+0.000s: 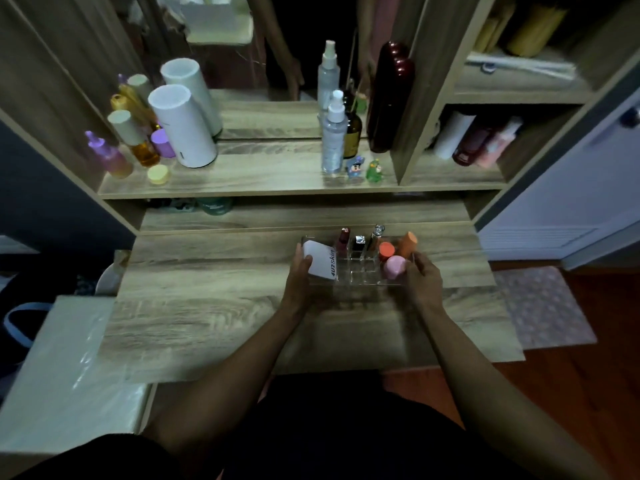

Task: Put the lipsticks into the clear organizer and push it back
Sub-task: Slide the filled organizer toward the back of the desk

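Clearly, both hands were on the clear organizer (356,268), which sat on the wooden table (207,306) toward its far edge, just right of centre. The left hand (300,277) gripped the organizer's left end, its fingers (305,261) curled against a white box (320,259) printed with dark lettering that stood in that end. The right hand (423,277) clasped the right end, fingers (414,268) closed on the transparent wall beside a pink round sponge (394,266). Behind the sponge stood an orange-red cap (386,250) and an orange sponge (408,242). In the rear slots stood the lipsticks: a dark red one (343,239), a black-and-silver one (359,243) and a silvery one (375,235) (all upright or nearly so). The front slots in the middle looked unfilled. On the shelf (249,183) above stood a white cylinder (183,128) and a clear spray bottle (334,140).
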